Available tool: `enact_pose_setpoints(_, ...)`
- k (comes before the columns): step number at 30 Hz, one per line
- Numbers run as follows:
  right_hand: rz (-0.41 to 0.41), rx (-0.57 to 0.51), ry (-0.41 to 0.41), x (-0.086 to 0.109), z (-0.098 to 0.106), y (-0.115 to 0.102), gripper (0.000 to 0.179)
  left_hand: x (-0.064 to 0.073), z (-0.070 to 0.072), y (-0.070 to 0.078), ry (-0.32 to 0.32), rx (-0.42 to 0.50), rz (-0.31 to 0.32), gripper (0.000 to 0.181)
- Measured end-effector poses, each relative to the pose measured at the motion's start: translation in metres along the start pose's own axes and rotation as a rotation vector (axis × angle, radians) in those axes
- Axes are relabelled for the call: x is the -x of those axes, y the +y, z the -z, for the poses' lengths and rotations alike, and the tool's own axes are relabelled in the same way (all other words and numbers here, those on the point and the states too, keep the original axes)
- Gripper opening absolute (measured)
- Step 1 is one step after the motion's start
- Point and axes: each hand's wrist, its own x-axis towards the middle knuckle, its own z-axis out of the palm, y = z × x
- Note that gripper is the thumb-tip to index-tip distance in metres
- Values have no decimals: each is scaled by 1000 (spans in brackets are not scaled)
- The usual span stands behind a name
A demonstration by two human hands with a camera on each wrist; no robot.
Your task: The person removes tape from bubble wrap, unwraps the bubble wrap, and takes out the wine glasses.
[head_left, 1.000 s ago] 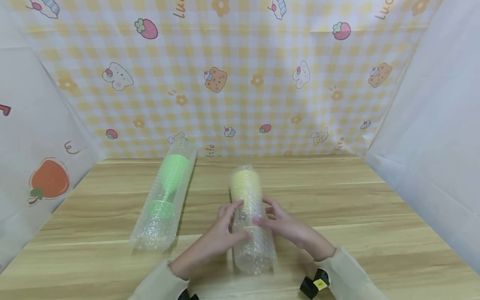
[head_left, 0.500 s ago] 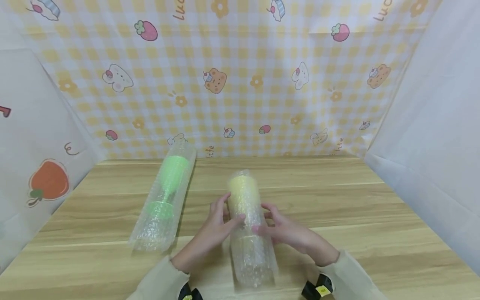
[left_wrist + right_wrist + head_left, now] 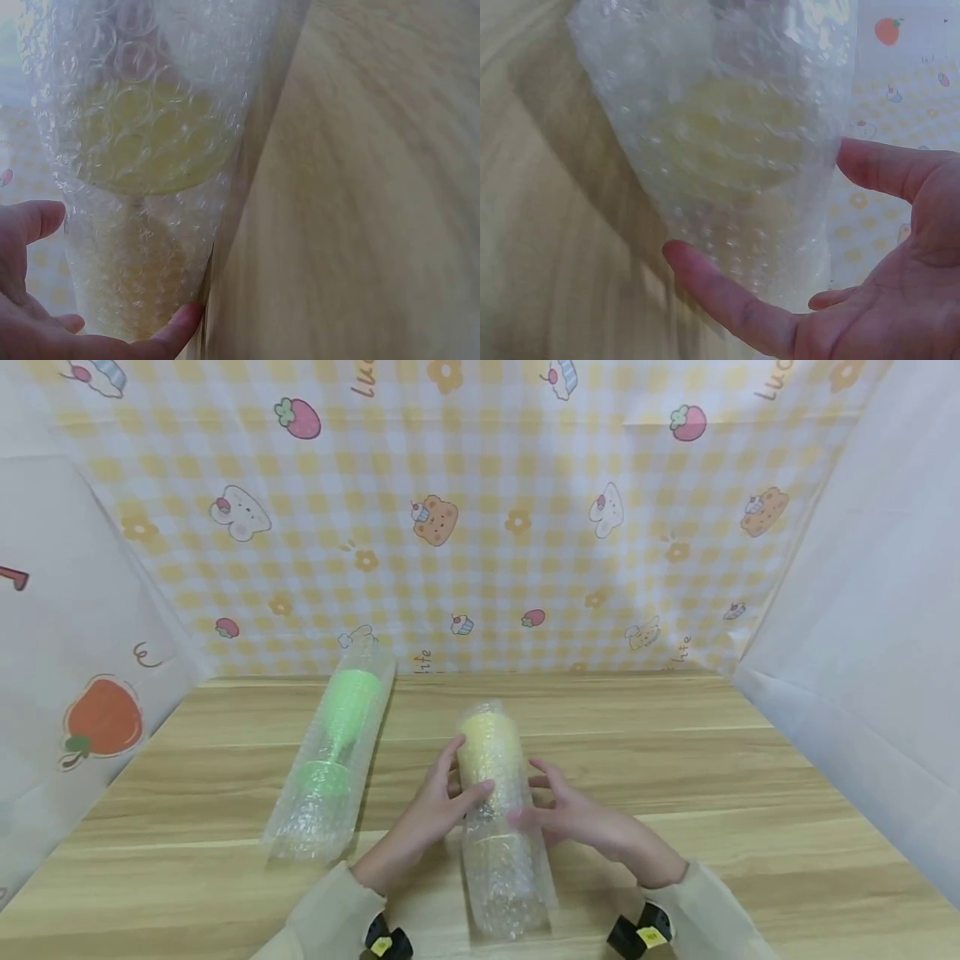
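Checked yellow cloth [image 3: 480,468] drops to the table's rear edge, and white walls [image 3: 45,643] flank the wooden table [image 3: 697,768], slanting outward toward the near side. Slightly right of the green bundle, at the middle of the wood, the yellow bundle [image 3: 497,856] lies lengthwise in bubble wrap, its far end well short of the cloth and its near end pointing at the person. Both hands hold it along the sides. The left hand [image 3: 437,803] is bent partway round the left edge, fingers spread, thumb laid over the top; the right hand [image 3: 577,817] mirrors it on the right edge, thumb also on the wrap, fingers apart. Neither grip is tightly closed; each spans the wrap between thumb and fingers, as both wrist views show. Whether the bundle's whole underside touches the wood cannot be told. To the left lies the green bundle [image 3: 330,760], also wrapped, slanted, with its far end at the rear edge; a strip of wood separates it from the left hand, and another runs between it and the left wall. On the right, a broad stretch of wood reaches from the right hand to the wall.
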Motion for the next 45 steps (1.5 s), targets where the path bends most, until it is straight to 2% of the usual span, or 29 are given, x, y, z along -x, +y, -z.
enact_pose_setpoints(5,60,66,83,-8,7,-4,81,-2,0,-2,-17,-2,-5,81)
enact_pose_setpoints(11,156,365,334,-31,10,-14,39,-2,-1,-2,-1,-33,-3,81)
enact_pose_setpoints(14,164,462,391,-40,11,-20,22,-3,-2,-3,2,-42,-5,82)
enact_pose_setpoints(19,140,536,372,-45,13,-28,13,-4,-2,-5,-9,-45,-8,82)
enact_pose_setpoints(26,100,548,305,-48,16,-36,14,-5,-2,-3,-12,-76,-5,80)
enact_pose_setpoints(32,205,599,332,-56,9,-43,17,-7,-2,-2,1,-87,-21,80)
enact_pose_setpoints(36,276,662,317,-63,3,-45,14,-8,-3,-2,2,-114,-14,80)
enact_pose_setpoints(40,310,740,287,-68,-2,-45,13,-7,-4,-3,11,-127,-6,80)
enact_pose_setpoints(45,305,864,275,-69,-4,-44,18,-8,-5,-3,31,-137,-2,80)
